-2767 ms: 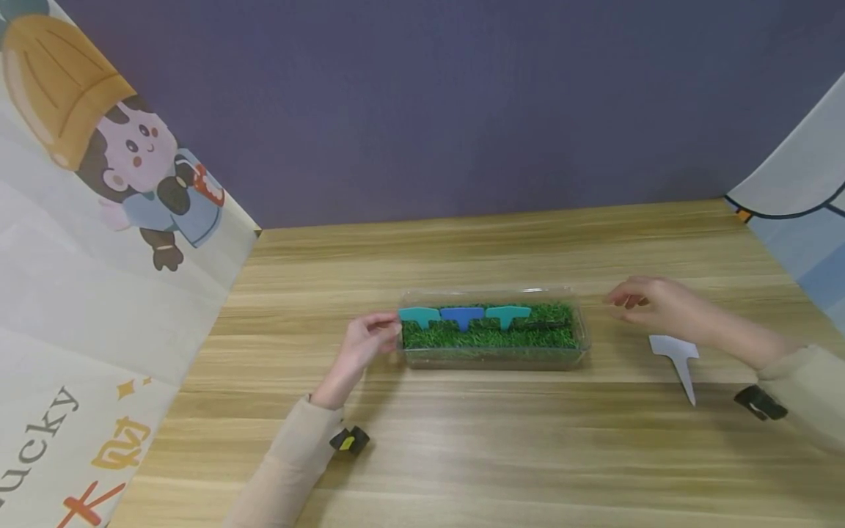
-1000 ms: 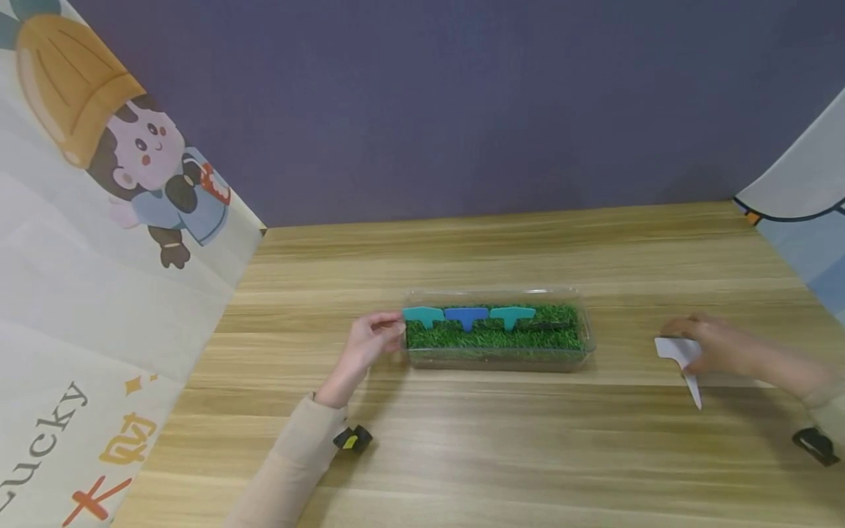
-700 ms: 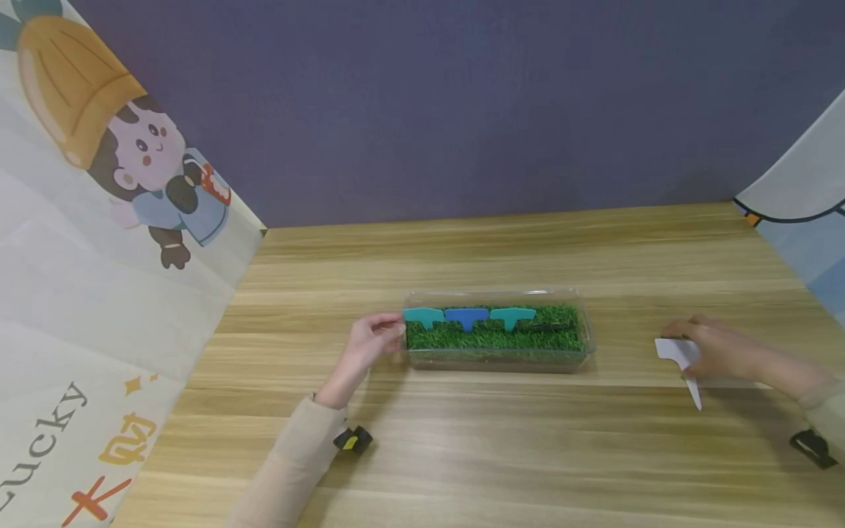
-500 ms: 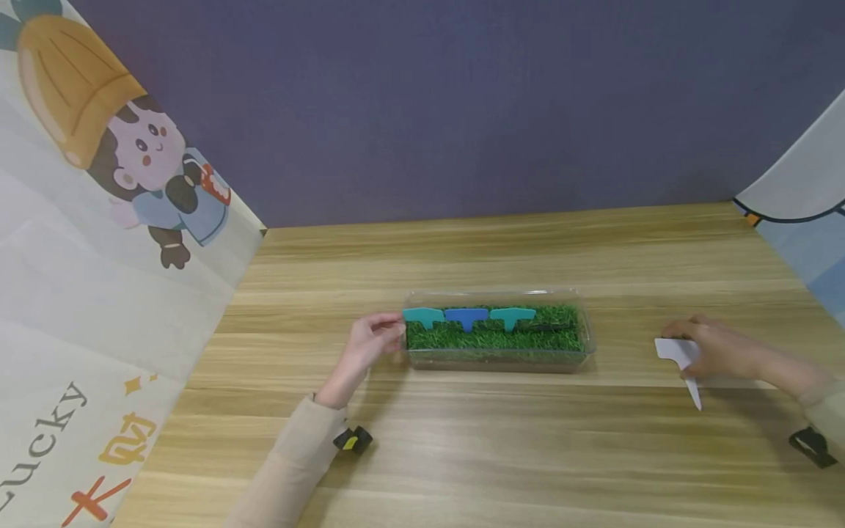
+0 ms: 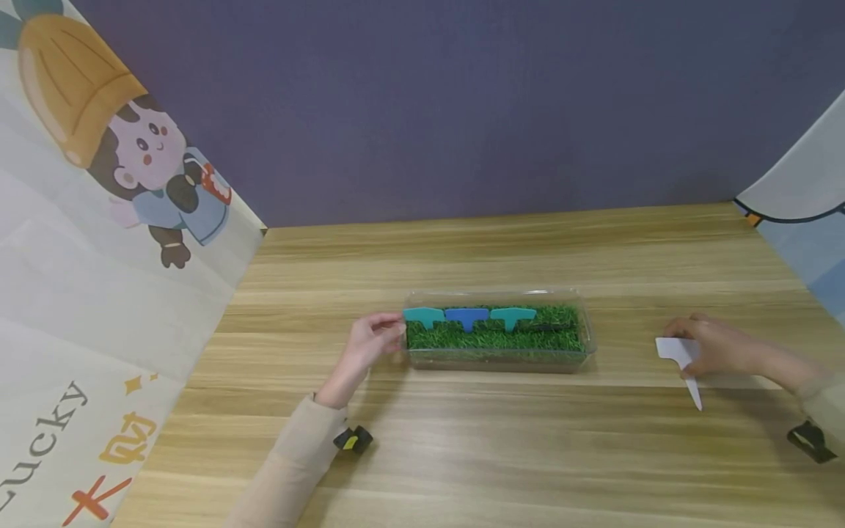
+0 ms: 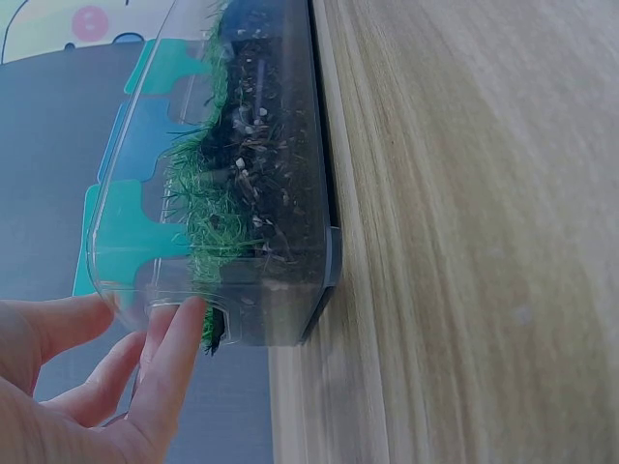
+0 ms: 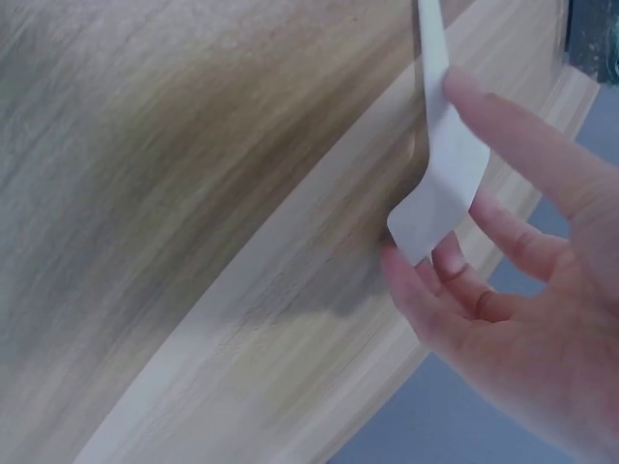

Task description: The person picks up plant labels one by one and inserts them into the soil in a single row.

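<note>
A clear plastic box [image 5: 495,359] with soil and green artificial-looking grass [image 5: 488,339] stands mid-table. Along its left part, two teal plant labels [image 5: 424,317] and a blue plant label [image 5: 466,317] stand upright in a row. My left hand [image 5: 370,341] holds the box's left end, fingertips at the end wall in the left wrist view. Right of the box, my right hand [image 5: 716,348] grips a white T-shaped plant label [image 7: 440,184] by its edges, thumb on one side and fingers on the other. Whether the label is lifted off the wood, I cannot tell.
The wooden table [image 5: 462,455] ends at a dark blue back panel [image 5: 462,110]. A printed cartoon sheet [image 5: 86,293] covers the left side, and another printed panel [image 5: 805,198] stands at the right. Black wrist devices [image 5: 353,440] hang below both sleeves.
My right hand has moved right and down from beside the box onto the white plant label. Over the last second both hands have stayed almost still.
</note>
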Demonstrator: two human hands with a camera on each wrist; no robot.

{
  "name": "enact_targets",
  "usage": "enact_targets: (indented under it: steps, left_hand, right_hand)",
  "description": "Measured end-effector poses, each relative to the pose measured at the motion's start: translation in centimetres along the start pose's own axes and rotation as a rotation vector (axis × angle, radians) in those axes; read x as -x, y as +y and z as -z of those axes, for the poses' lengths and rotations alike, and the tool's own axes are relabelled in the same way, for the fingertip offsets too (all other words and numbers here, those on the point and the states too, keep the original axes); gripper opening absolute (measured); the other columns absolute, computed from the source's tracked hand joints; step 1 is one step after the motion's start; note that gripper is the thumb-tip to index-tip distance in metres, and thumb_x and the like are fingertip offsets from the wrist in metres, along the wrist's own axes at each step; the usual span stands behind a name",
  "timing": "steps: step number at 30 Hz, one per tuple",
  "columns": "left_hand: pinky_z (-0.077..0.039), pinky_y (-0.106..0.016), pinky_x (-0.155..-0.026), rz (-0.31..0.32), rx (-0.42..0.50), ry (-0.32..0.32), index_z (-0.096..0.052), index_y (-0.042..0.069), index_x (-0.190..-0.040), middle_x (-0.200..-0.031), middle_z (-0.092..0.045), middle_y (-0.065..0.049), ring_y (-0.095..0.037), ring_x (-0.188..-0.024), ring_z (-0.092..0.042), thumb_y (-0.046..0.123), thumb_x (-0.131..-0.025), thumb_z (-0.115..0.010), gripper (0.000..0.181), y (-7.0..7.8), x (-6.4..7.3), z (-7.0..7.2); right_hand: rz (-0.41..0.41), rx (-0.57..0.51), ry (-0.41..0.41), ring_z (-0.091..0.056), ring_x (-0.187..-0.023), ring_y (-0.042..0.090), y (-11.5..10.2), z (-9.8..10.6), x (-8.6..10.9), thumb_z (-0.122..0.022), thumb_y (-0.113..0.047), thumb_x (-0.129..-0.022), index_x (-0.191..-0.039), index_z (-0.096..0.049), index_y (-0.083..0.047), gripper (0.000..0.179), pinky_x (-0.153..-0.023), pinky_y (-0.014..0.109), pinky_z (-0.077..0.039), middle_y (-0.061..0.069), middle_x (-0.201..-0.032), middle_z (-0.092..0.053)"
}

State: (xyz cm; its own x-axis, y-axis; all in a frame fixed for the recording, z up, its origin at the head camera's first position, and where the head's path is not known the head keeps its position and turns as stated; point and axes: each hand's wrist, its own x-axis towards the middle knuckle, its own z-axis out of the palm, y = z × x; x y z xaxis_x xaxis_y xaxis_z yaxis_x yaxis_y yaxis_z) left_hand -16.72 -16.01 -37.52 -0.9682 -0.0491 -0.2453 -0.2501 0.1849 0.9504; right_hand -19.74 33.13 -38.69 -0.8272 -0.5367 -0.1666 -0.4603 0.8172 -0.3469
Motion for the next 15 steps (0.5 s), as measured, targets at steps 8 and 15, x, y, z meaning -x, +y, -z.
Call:
enact_targets:
  steps: [8, 15]
  left_hand:
    - [-0.054, -0.034, -0.076, -0.009, -0.011, -0.003, -0.055, -0.005, -0.113, -0.102, -0.058, -0.018, -0.03, -0.09, -0.058, 0.003, -0.082, -0.059, 0.031, 0.08, 0.09, 0.05]
    - [-0.054, -0.033, -0.075, -0.004, -0.008, -0.003, -0.056, -0.004, -0.112, -0.1, -0.058, -0.017, -0.03, -0.091, -0.058, 0.003, -0.083, -0.058, 0.031, 0.06, 0.08, 0.06]
  right_hand:
    - [-0.021, 0.0, -0.005, -0.052, -0.077, 0.024, -0.1, 0.34, -0.24, -0.08, -0.012, -0.055, -0.087, -0.057, 0.005, 0.044, -0.061, 0.033, -0.048, 0.013, -0.085, -0.056]
    - [-0.05, -0.075, -0.046, -0.051, -0.075, 0.009, 0.05, 0.93, -0.41, -0.077, -0.014, -0.062, -0.085, -0.058, 0.001, 0.034, -0.059, 0.024, -0.047, 0.004, -0.083, -0.059]
